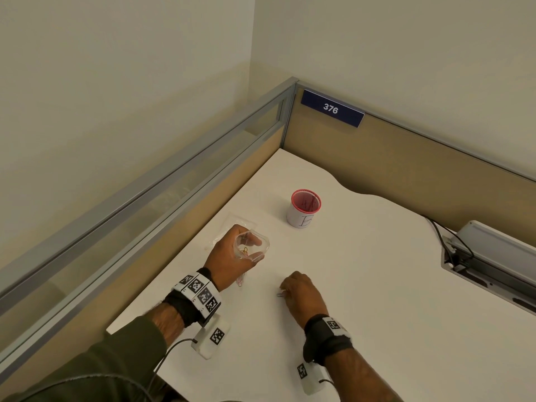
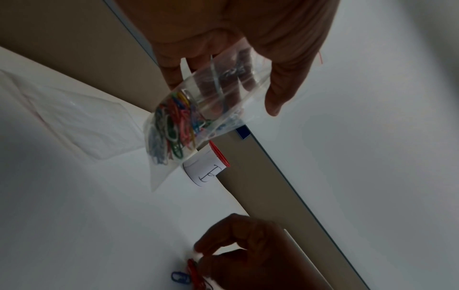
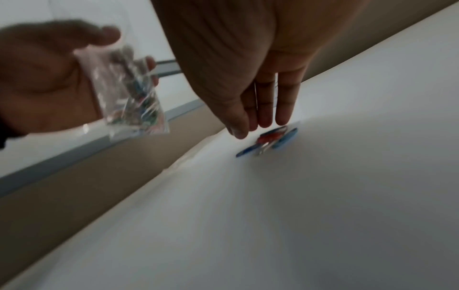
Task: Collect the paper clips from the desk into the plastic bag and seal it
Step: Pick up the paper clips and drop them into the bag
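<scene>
My left hand (image 1: 256, 250) holds a clear plastic bag (image 1: 266, 245) above the white desk (image 1: 377, 300), fingers and thumb curled round its mouth. Several coloured paper clips (image 2: 174, 127) lie heaped inside the bag (image 2: 223, 109). My right hand (image 1: 285, 291) is down on the desk to the right of the bag. Its fingertips (image 3: 282, 119) touch a small cluster of loose blue, red and silver clips (image 3: 270, 138), which lie flat on the desk. The thumb (image 3: 238, 133) stands just left of them. These loose clips (image 2: 191, 272) also show under the right hand in the left wrist view.
A red mesh cup (image 1: 305, 210) with a white paper label stands behind the hands. A second clear bag (image 1: 232, 224) lies flat by the left partition. A grey cable box (image 1: 493, 256) with black leads sits at the desk's right edge. Partition walls close the left and back.
</scene>
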A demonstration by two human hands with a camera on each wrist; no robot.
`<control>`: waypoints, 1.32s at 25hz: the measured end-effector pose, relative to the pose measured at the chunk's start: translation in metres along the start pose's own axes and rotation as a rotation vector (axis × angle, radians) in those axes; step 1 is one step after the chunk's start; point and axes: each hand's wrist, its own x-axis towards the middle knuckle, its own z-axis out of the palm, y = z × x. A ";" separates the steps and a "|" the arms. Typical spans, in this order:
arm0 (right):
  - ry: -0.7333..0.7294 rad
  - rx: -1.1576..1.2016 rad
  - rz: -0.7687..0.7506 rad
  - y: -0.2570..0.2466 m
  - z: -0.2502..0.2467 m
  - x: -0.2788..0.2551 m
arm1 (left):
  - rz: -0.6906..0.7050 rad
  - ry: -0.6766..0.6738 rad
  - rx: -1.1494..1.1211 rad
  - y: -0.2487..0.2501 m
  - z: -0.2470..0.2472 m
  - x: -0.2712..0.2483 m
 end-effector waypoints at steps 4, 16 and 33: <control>-0.030 0.097 0.129 0.018 -0.017 -0.007 | -0.012 0.006 0.005 -0.001 0.003 0.000; -0.097 -0.198 -0.006 0.004 0.004 0.007 | -0.008 -0.013 0.011 0.001 0.005 0.001; 0.227 0.505 0.009 -0.063 -0.123 0.011 | -0.005 -0.020 0.021 0.004 0.012 0.002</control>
